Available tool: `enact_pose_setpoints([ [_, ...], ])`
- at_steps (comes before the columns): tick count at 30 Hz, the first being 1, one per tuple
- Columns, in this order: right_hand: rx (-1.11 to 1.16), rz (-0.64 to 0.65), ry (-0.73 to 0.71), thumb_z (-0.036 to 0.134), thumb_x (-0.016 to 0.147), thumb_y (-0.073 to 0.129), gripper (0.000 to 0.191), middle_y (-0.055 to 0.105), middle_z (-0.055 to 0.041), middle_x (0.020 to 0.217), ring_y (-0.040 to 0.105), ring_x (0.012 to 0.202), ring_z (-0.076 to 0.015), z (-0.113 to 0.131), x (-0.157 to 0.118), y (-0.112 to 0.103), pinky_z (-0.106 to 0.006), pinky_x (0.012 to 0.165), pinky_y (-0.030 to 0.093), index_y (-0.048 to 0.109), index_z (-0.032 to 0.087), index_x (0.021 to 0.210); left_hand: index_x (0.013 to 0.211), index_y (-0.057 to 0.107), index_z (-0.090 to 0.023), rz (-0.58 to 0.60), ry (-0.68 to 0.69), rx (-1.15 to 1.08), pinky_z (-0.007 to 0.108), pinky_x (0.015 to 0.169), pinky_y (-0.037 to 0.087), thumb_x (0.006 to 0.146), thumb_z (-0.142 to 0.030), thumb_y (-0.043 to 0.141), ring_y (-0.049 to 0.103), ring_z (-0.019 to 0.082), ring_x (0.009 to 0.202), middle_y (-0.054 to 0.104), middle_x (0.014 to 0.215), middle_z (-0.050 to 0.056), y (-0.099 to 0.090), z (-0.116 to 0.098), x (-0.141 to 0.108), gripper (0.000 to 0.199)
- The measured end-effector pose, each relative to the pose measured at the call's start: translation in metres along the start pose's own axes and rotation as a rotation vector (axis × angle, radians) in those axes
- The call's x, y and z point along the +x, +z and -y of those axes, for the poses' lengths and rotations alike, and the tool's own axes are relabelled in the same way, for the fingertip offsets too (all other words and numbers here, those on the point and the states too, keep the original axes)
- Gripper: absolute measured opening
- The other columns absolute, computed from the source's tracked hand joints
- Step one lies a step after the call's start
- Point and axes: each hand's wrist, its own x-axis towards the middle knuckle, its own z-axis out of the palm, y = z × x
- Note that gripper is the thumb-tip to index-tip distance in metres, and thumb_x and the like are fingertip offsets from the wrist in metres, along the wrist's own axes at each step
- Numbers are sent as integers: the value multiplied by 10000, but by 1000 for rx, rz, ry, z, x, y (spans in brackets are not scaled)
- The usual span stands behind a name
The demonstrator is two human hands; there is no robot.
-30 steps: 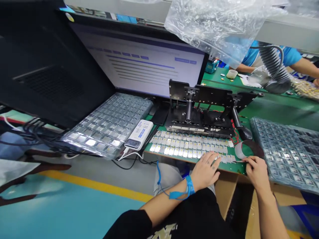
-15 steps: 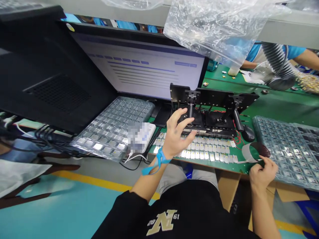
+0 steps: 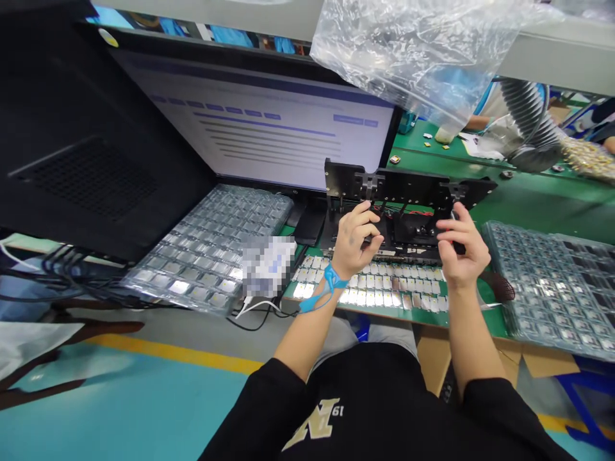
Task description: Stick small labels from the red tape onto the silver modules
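Observation:
A black test fixture [image 3: 408, 186] with two toggle clamps stands at the back of the green bench. My left hand [image 3: 358, 238], a blue band on its wrist, curls its fingers around the left clamp handle, which it mostly hides. My right hand [image 3: 464, 250] has its fingers bent around the right clamp handle, also largely covered. In front of the fixture lie rows of small white-and-silver modules [image 3: 379, 298], just below both hands. Right of them, a curled strip with a dark mesh part [image 3: 502, 286] is partly hidden behind my right forearm.
Clear plastic trays with small parts stand left [image 3: 192, 250] and right [image 3: 552, 288]. A monitor [image 3: 269, 121] rises behind the left tray. A white box with cables [image 3: 276, 266] sits beside it. A plastic bag [image 3: 408, 51] hangs above; a co-worker's arm shows across the bench.
My right hand has left the curled strip and moved up and left to the right clamp handle. My left hand has shifted slightly right, its spread fingers now curled at the left handle.

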Motion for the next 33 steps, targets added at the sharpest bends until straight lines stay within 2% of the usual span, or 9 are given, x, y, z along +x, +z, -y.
enact_pose_setpoints([
  [2, 70, -148, -19, 165, 844, 566, 210, 566, 20, 639, 692, 882, -206, -9, -2, 10, -577, 1029, 476, 521, 184, 640, 926, 447, -218, -35, 79, -47, 448, 1002, 511, 1021, -459, 403, 588, 214, 1223, 626, 981, 43, 3, 7, 3, 263],
  [4, 112, -244, -19, 154, 834, 568, 306, 458, 44, 536, 627, 687, -138, -14, -6, 14, -502, 942, 522, 436, 165, 557, 915, 406, -234, -73, 114, -72, 431, 955, 542, 1011, -526, 390, 646, 190, 1074, 606, 888, 11, 6, 9, 13, 308],
  [8, 146, -282, -3, 168, 827, 578, 342, 444, 44, 527, 579, 657, -114, -16, -8, 16, -464, 915, 516, 405, 157, 532, 1121, 414, -274, -82, -26, -51, 314, 817, 548, 1019, -454, 427, 662, 147, 866, 635, 957, 15, 4, 1, 58, 207],
  [12, 136, -271, 18, 207, 840, 576, 344, 444, 43, 529, 581, 662, -122, -13, -7, 16, -484, 931, 516, 413, 170, 539, 1408, 284, -313, 65, -173, -30, 337, 955, 503, 1030, -426, 355, 633, 209, 1163, 468, 1455, 79, 1, 10, 108, 401],
  [16, 106, -234, 33, 229, 857, 565, 348, 456, 39, 541, 591, 678, -123, -14, -6, 15, -494, 960, 514, 421, 174, 546, 1519, 231, -260, 279, -282, 116, 496, 1171, 291, 977, -472, 461, 515, 310, 1327, 570, 1345, 101, -2, 41, 121, 626],
  [21, -12, -94, 46, 230, 871, 565, 312, 542, 22, 630, 623, 746, -125, -3, 0, 2, -479, 1006, 510, 454, 174, 584, 1395, 481, -296, 338, -319, 141, 601, 1202, 145, 961, -489, 505, 464, 333, 1354, 626, 1284, 66, -19, 39, 99, 475],
  [26, -288, 207, -32, 185, 851, 619, 217, 623, 29, 701, 612, 715, -107, 39, -5, -11, -414, 1003, 474, 526, 184, 655, 1294, 560, -309, 260, -311, 113, 481, 1141, 378, 994, -480, 447, 521, 257, 1302, 585, 1341, 27, -60, -2, 54, 363],
  [29, -200, 285, -20, 201, 880, 598, 134, 662, 22, 756, 621, 743, -111, 55, -20, 8, -351, 913, 479, 586, 203, 747, 1206, 602, -233, 126, -529, 196, 360, 960, 520, 1017, -370, 409, 622, 190, 1081, 639, 1180, 58, -75, -6, 12, 303],
  [33, -328, 387, 327, 346, 953, 486, 239, 671, -68, 1040, 598, 1001, -179, 40, -41, 55, -352, 901, 477, 683, 238, 1033, 1107, 654, -188, 312, -661, 321, 369, 949, 506, 944, -306, 551, 610, 221, 1047, 637, 1123, 86, -64, 12, -32, 226],
])
